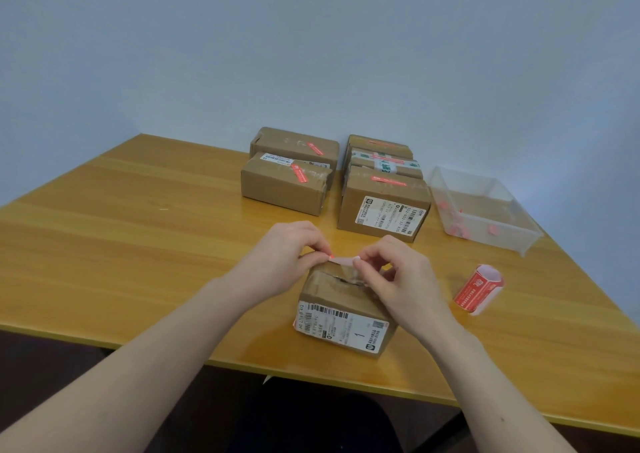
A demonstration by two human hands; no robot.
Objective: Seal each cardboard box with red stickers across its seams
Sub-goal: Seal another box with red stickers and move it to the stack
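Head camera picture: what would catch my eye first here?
Two bare hands, left hand and right hand, pinch a red sticker between them just above the nearest cardboard box at the table's front. Behind stand sealed boxes with red strips; a sticker roll lies to the right.

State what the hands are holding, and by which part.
Both hands, left and right, pinch one red sticker by its two ends, above the nearest box.

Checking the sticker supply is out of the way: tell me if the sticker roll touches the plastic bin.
Apart. The head view shows bare table between the sticker roll and the plastic bin, which sits farther back.
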